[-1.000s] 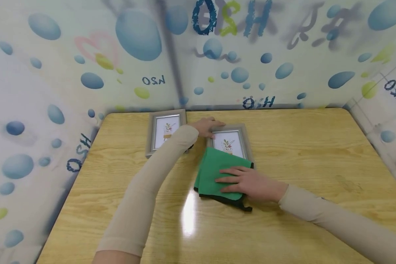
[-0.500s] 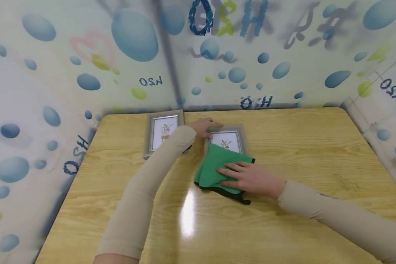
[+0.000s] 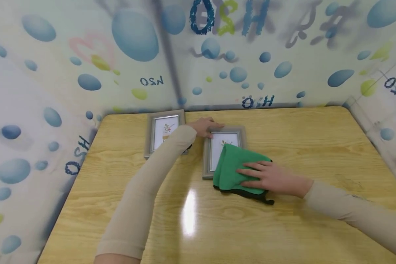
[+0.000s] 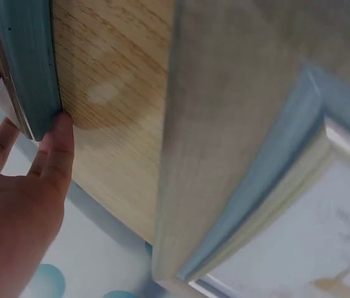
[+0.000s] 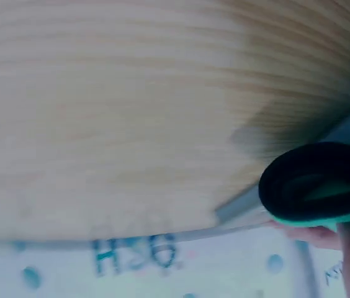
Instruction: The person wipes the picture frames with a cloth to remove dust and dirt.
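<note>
Near the middle of the table's far side lies a grey picture frame [image 3: 207,157] with a plant print. My left hand [image 3: 202,127] holds its upper left corner, thumb on one side and fingers along another; the left wrist view shows this left hand [image 4: 20,198] at the frame edge [image 4: 29,68]. A folded green cloth [image 3: 232,168] with black edging covers the frame's lower right part. My right hand [image 3: 277,179] rests on top of the cloth, fingers spread and straight; its thumb is hidden in the head view. In the right wrist view, the cloth [image 5: 330,221] shows a dark fold.
A second, similar picture frame [image 3: 150,134] lies to the left, partly behind my left sleeve [image 3: 151,176]. Bare wooden tabletop [image 3: 310,146] extends on the right and in front. A patterned wall [image 3: 217,91] stands along the table's far edge.
My right hand has slid the green cloth up slightly, then to the right across the frame, uncovering its lower left corner. My left hand stays at the frame's corner.
</note>
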A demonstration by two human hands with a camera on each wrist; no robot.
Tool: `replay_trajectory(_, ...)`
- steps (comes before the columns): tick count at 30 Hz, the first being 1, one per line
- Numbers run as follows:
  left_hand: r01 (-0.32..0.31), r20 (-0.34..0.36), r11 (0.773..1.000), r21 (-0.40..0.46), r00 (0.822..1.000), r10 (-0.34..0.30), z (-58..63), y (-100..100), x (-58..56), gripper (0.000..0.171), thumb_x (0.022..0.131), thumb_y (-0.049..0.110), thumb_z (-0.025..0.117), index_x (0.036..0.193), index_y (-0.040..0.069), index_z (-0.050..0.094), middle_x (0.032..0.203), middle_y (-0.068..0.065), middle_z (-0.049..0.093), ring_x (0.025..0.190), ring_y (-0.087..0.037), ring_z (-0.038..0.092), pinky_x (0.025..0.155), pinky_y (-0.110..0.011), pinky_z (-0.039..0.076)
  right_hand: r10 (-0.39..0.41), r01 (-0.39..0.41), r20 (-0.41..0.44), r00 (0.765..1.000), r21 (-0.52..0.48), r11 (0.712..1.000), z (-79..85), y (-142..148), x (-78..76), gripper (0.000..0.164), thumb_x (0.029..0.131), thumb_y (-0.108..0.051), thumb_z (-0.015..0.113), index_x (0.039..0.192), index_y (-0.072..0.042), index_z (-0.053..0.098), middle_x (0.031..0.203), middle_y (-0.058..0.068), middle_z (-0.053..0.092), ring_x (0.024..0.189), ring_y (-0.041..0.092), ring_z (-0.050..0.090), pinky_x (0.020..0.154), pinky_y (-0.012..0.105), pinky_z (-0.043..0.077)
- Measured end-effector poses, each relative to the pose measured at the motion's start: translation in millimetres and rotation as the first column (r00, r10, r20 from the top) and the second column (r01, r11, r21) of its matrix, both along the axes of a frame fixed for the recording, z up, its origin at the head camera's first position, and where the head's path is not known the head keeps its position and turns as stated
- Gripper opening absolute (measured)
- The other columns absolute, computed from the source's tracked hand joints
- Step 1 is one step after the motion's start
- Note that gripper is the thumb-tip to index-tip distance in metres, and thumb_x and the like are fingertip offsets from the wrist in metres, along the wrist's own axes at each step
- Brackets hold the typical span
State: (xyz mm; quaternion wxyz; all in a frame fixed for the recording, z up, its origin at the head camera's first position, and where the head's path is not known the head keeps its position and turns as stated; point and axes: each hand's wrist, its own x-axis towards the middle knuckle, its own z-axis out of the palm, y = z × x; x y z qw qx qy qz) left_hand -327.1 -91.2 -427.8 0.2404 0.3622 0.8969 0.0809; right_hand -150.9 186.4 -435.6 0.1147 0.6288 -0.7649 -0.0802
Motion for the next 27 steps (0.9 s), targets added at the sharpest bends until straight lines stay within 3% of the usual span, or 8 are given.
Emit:
replay_trajectory(5, -0.016, 0.006, 1.0, -0.02, 1.0, 0.016, 5.9, 1, 3.5, 0.07, 0.094, 0.026, 0.062, 0.154, 0.021, 0.027, 0.147, -0.02, 0.03, 0.133, -0.037, 0.033, 0.108, -0.047, 0.031, -0.005, 0.008, -0.031, 0.999, 0.083, 0.997, 8.5, 14, -2.1, 0.057, 0.075, -0.01, 0.08, 0.128, -0.021, 0.063, 0.141, 0.01, 0.049, 0.124, 0.032, 0.049, 0.094, 0.044, 0.047)
replay_trajectory(9, -0.006, -0.006, 0.999, -0.046, 1.0, 0.006, 5.9, 1, 5.0, 0.07, 0.095, 0.029, 0.06, 0.155, 0.022, 0.024, 0.149, -0.019, 0.029, 0.134, -0.036, 0.032, 0.108, -0.047, 0.031, -0.002, 0.01, -0.059, 0.998, 0.143, 0.99, 8.9, -16, -0.6, 0.06, 0.081, -0.019, 0.077, 0.136, -0.024, 0.056, 0.147, 0.008, 0.043, 0.128, 0.029, 0.046, 0.1, 0.041, 0.043)
replay_trajectory(13, -0.01, -0.005, 0.999, -0.045, 1.0, 0.01, 6.3, 2, 6.6, 0.068, 0.096, 0.029, 0.058, 0.155, 0.024, 0.024, 0.15, -0.019, 0.027, 0.135, -0.036, 0.032, 0.107, -0.047, 0.033, -0.005, 0.016, -0.103, 0.995, 0.107, 0.994, 2.6, -56, 3.4, 0.059, 0.083, -0.027, 0.076, 0.137, -0.025, 0.054, 0.147, 0.008, 0.042, 0.127, 0.028, 0.047, 0.098, 0.039, 0.043)
replay_trajectory(16, -0.019, -0.006, 0.999, -0.042, 1.0, 0.019, 9.3, 3, 8.0, 0.067, 0.096, 0.026, 0.058, 0.154, 0.024, 0.025, 0.15, -0.019, 0.028, 0.134, -0.037, 0.032, 0.106, -0.046, 0.033, -0.023, 0.029, -0.11, 0.994, 0.058, 0.998, -2.5, -70, 4.9, 0.058, 0.083, -0.028, 0.076, 0.137, -0.026, 0.055, 0.146, 0.009, 0.042, 0.127, 0.028, 0.047, 0.097, 0.038, 0.044)
replay_trajectory(20, -0.018, -0.003, 0.999, -0.045, 1.0, 0.018, 10.1, 4, 7.7, 0.068, 0.096, 0.025, 0.06, 0.154, 0.024, 0.026, 0.149, -0.02, 0.029, 0.133, -0.037, 0.034, 0.106, -0.046, 0.033, -0.032, 0.032, -0.052, 0.998, 0.007, 0.999, -8.1, -58, 2.9, 0.061, 0.081, -0.022, 0.078, 0.137, -0.026, 0.055, 0.147, 0.009, 0.042, 0.129, 0.029, 0.045, 0.099, 0.04, 0.043)
replay_trajectory(27, 0.007, 0.002, 0.999, -0.042, 1.0, -0.007, 2.3, 5, 2.0, 0.07, 0.095, 0.026, 0.061, 0.154, 0.024, 0.025, 0.146, -0.019, 0.032, 0.13, -0.037, 0.036, 0.105, -0.046, 0.035, -0.023, 0.024, 0.038, 0.999, -0.026, 0.999, -6.3, -1, -0.1, 0.067, 0.074, -0.008, 0.08, 0.135, -0.024, 0.057, 0.145, 0.01, 0.044, 0.128, 0.033, 0.045, 0.099, 0.047, 0.042)
